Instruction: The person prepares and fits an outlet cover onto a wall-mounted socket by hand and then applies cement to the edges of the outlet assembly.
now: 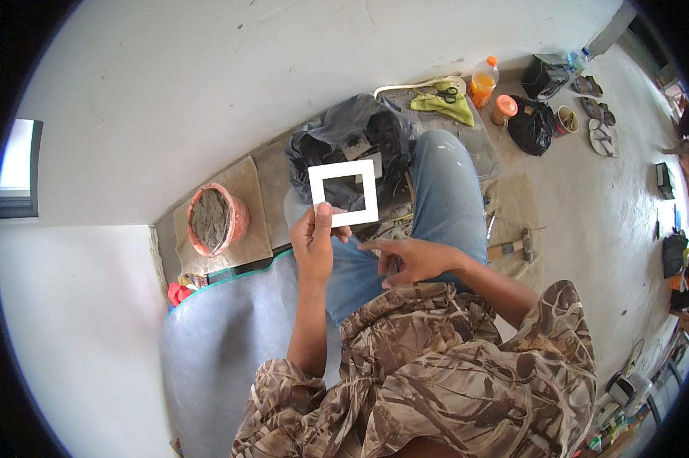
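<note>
L hand's [314,238] grip is clamped on the lower-L corner of 1 white sq. frame [370,191], held up in mid-air in front of open black bag [341,126]. R hand [419,260] is below & right of frame, not touching it, 1 finger out; can't tell if its grip has anything. Reddish bucket [240,221] w/ grey paste [209,217] sits nearer brown sheet's [241,182] L edge.

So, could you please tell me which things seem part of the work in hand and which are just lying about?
Seemingly in use:
- white square frame, in the left hand
- open dark plastic bag, just beyond it
- perhaps the bucket of grey mix

Probably just lying about:
- bottle of orange drink
- pale sandals
- bunched black bag
</note>
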Demonstrator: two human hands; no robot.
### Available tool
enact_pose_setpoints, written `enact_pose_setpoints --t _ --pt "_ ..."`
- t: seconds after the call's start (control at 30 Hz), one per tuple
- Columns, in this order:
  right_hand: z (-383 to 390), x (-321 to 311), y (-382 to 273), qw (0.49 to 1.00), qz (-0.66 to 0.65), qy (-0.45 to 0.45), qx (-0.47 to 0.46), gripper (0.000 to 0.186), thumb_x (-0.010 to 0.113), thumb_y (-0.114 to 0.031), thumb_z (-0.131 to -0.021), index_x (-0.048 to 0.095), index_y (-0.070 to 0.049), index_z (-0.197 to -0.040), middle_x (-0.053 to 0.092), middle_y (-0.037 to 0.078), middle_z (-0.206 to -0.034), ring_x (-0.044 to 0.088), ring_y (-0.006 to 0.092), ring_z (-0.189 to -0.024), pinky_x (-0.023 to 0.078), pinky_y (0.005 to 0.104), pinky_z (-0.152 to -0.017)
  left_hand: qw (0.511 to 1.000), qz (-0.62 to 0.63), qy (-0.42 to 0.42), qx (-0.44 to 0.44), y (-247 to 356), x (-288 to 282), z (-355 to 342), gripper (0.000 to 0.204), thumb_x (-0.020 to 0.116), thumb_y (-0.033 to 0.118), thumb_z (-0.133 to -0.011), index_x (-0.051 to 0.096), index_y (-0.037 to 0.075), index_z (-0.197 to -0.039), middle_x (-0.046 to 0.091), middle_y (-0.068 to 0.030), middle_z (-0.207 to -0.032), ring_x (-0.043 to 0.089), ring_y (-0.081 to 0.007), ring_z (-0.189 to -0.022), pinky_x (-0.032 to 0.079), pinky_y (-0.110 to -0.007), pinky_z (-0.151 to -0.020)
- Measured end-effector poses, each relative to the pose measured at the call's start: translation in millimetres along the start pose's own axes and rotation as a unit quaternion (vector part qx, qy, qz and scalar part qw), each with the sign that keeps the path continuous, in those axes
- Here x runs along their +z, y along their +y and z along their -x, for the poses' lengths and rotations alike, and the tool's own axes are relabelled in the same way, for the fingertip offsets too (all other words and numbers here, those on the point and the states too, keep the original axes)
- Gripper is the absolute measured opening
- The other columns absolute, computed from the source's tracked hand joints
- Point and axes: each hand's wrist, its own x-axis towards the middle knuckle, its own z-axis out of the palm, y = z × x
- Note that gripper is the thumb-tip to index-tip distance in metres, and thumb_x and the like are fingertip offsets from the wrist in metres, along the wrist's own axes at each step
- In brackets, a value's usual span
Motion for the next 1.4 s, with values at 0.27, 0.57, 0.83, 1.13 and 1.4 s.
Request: enact_pose_setpoints --t 0.27,0.57,0.83,1.13,1.4 --pt "-21.8 -14.5 -17.9 0.94 -0.231 0.243 -0.068 0.021 0.067 -0.023 -0.099 0.065 -0.002 -0.096 0.057 -0.004 -0.078 0.051 0.0035 -0.073 0.042 0.0233 -0.064 0.999 0.014 -0.013 -0.031 -15.0 15.8 4.3 0.046 0.052 0.038 -0.106 0.067 -0.002 -0.09 0.066 -0.0069 -0.073 0.06 -0.0116 -0.063 0.048 -0.025 -0.058" --pt "-11.6 -43.9 16.2 0.898 -0.34 0.28 0.024 0.069 0.025 -0.061 -0.107 0.063 -0.007 -0.086 0.065 0.002 -0.078 0.059 0.0092 -0.071 0.048 0.0296 -0.066 0.996 0.011 -0.066 -0.055 -19.8 27.6 14.8 0.045 0.051 0.038 -0.107 0.068 -0.002 -0.092 0.067 -0.0062 -0.073 0.06 -0.0103 -0.065 0.048 -0.025 -0.06" --pt "0.5 -14.0 0.0 0.852 -0.495 0.157 -0.061 0.081 0.039 -0.066 -0.1 0.026 -0.009 -0.157 0.056 0.019 -0.134 0.059 0.03 -0.118 0.049 0.0455 -0.101 0.975 0.055 -0.158 -0.15 -50.1 52.0 25.0 0.05 0.051 0.044 -0.106 0.067 -0.002 -0.1 0.068 -0.0063 -0.076 0.062 -0.0105 -0.067 0.05 -0.025 -0.061" --pt "66.9 -91.6 64.2 0.805 0.404 0.403 0.163 0.053 0.069 -0.036 -0.091 0.059 -0.018 -0.141 0.052 0.022 -0.134 0.052 0.04 -0.124 0.042 0.0489 -0.105 0.97 -0.17 -0.114 -0.133 -85.9 -21.5 2.6 0.049 0.048 0.045 -0.106 0.066 0.003 -0.121 0.073 -0.0085 -0.101 0.066 -0.0162 -0.096 0.052 -0.033 -0.084" --pt "76.9 -50.9 52.1 0.795 0.405 0.407 0.197 0.05 0.064 -0.04 -0.095 0.062 -0.016 -0.139 0.048 0.02 -0.14 0.049 0.0379 -0.128 0.038 0.0483 -0.108 0.895 -0.442 -0.032 -0.048 -150.3 -115.0 -17.0 0.051 0.054 0.047 -0.102 0.061 0.004 -0.128 0.055 -0.0248 -0.139 0.049 -0.0403 -0.131 0.037 -0.048 -0.111"
